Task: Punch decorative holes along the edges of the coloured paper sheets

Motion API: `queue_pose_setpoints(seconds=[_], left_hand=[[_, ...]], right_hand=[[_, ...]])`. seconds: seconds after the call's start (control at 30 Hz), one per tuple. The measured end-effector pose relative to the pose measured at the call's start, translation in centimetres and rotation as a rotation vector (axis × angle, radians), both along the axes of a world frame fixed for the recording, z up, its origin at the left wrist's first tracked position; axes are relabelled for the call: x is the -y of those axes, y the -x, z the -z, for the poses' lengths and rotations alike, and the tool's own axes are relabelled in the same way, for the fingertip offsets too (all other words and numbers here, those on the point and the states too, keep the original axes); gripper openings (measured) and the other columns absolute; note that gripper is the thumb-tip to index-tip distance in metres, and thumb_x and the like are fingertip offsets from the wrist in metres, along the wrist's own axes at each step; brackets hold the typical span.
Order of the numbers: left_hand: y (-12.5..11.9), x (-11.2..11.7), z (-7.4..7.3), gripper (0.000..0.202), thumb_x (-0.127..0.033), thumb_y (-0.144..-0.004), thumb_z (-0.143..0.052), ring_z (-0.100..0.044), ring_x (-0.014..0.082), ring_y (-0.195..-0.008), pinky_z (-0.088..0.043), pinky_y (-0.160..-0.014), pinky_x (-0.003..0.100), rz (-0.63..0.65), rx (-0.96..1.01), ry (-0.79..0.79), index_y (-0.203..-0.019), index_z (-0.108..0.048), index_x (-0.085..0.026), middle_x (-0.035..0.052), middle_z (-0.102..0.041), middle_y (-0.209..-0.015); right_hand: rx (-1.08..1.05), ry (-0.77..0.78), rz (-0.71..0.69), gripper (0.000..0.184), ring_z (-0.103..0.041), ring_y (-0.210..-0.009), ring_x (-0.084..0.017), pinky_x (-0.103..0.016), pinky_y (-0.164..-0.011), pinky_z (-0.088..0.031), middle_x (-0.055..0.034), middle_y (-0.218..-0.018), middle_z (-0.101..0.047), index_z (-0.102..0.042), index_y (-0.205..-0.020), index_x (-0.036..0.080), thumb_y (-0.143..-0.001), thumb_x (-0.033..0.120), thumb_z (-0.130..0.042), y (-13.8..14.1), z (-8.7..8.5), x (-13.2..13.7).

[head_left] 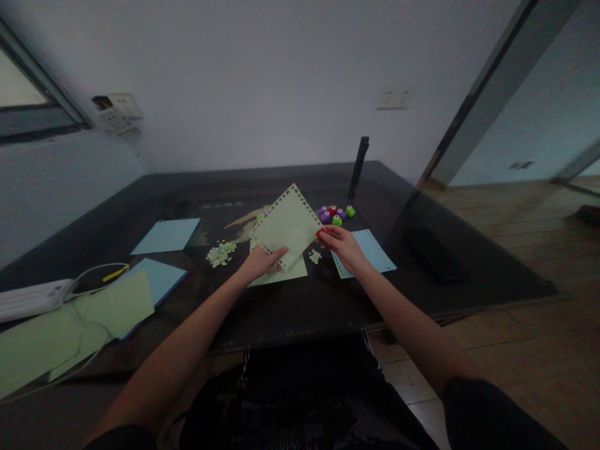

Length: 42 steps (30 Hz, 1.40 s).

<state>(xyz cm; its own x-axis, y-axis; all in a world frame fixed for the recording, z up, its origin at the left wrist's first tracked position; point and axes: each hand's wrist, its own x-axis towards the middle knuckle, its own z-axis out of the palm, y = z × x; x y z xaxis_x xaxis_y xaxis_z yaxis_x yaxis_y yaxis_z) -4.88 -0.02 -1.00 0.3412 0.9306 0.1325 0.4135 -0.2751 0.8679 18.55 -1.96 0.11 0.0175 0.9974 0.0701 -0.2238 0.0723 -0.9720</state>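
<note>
- Pinching its lower-left border, our left hand [259, 261] holds the green sheet [289, 226] above the desk [300, 315], between near and far edges.
- Our right hand [345, 247] grips the red punch [321, 234] at the sheet's right corner; twisting could tear the border.
- Paper bits [315, 256] below could scatter if brushed.

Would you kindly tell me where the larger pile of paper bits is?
In the head view, the larger pile of paper bits lies left of centre on the dark table, between a blue sheet and the left hand.
</note>
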Motion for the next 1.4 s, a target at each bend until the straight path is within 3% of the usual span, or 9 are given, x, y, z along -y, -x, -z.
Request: queue_pose_setpoints(seconds=[0.17,0.33,0.47,0.9,1.4], left_hand=[[-0.01,-0.03,0.03,0.033,-0.039,-0.077,-0.058,-0.062,0.0205,-0.077,-0.048,-0.069,0.031,-0.017,0.002,0.002,-0.098,-0.061,-0.014,0.0065,-0.068,-0.077],[0.03,-0.03,0.14,0.029,-0.042,-0.078,-0.056,-0.056,0.0165,-0.057,-0.044,-0.055,0.028,-0.019,-0.013,0.085,-0.084,-0.062,-0.014,0.0034,-0.061,-0.058],[-0.10,0.25,-0.16,0.028,-0.042,-0.077,-0.057,-0.050,0.0135,-0.049,-0.040,-0.051,0.027,-0.030,-0.007,0.101,-0.082,-0.061,-0.014,0.0028,-0.060,-0.059],[-0.24,0.31,-0.23,0.031,-0.040,-0.077,-0.058,-0.051,0.0137,-0.052,-0.042,-0.052,0.027,-0.048,-0.022,0.071,-0.092,-0.062,-0.013,0.0032,-0.062,-0.063],[-0.22,0.52,-0.61,0.025,-0.033,-0.077,-0.059,-0.060,0.0216,-0.074,-0.047,-0.062,0.032,-0.010,0.045,0.055,-0.091,-0.065,-0.014,0.0065,-0.064,-0.067]], right_hand=[[-0.045,0.009,0.036,0.039,-0.063,-0.077,-0.016,-0.029,-0.067,-0.049,-0.0031,-0.086,-0.068,-0.065,-0.088,0.021,-0.057,0.040,-0.080,-0.06,-0.06,-0.02],[-0.048,0.005,0.040,0.037,-0.063,-0.078,-0.017,-0.030,-0.068,-0.048,-0.0031,-0.086,-0.068,-0.065,-0.088,0.022,-0.058,0.040,-0.079,-0.09,-0.08,-0.04],[-0.067,0.021,0.042,0.037,-0.063,-0.079,-0.017,-0.030,-0.068,-0.048,-0.0035,-0.086,-0.068,-0.065,-0.087,0.021,-0.057,0.039,-0.080,-0.11,-0.09,-0.09],[-0.102,0.027,0.045,0.038,-0.063,-0.080,-0.017,-0.029,-0.068,-0.049,-0.0035,-0.088,-0.069,-0.068,-0.087,0.021,-0.054,0.033,-0.082,-0.24,-0.30,0.05],[-0.191,0.006,-0.027,0.036,-0.062,-0.084,-0.016,-0.034,-0.080,-0.051,-0.0030,-0.090,-0.068,-0.067,-0.089,0.020,-0.057,0.023,-0.081,-0.29,-0.06,-0.19]])
